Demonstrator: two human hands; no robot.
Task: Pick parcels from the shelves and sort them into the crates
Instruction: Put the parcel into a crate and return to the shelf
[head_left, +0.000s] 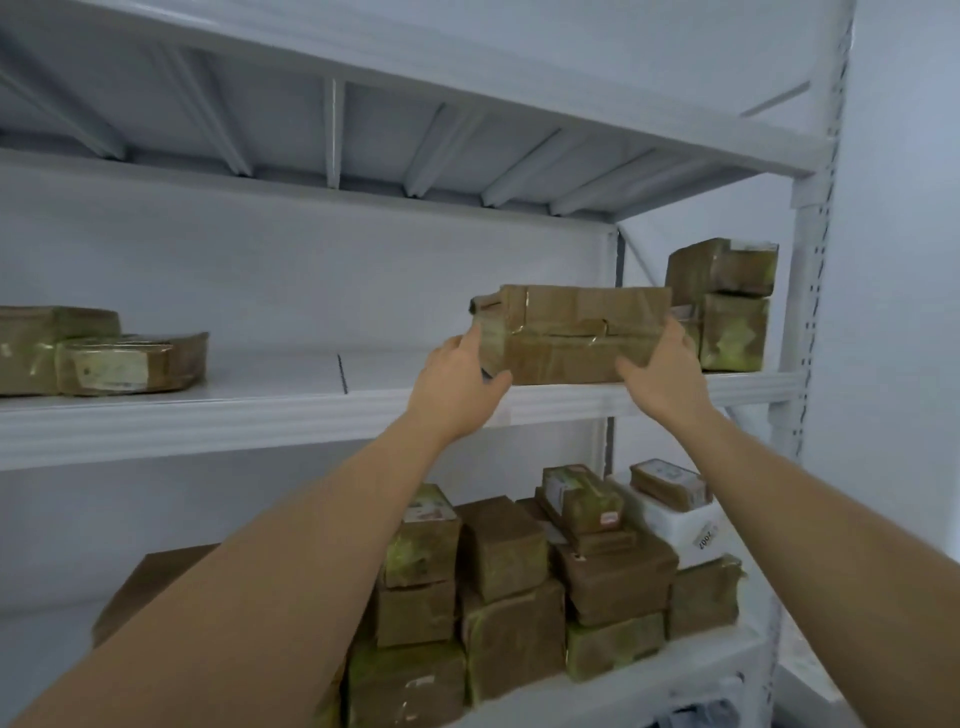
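A wide brown taped cardboard parcel (576, 332) rests at the front of the white middle shelf (260, 410). My left hand (457, 384) grips its left end, thumb under the front edge and fingers up the side. My right hand (662, 364) grips its right end the same way. Both arms reach up from below. No crates are in view.
Two stacked parcels (727, 306) stand just right of the held one, by the shelf post (802, 312). Two flat parcels (104, 353) lie at the shelf's far left. The lower shelf holds a pile of several parcels (519, 587) and a white box (680, 525).
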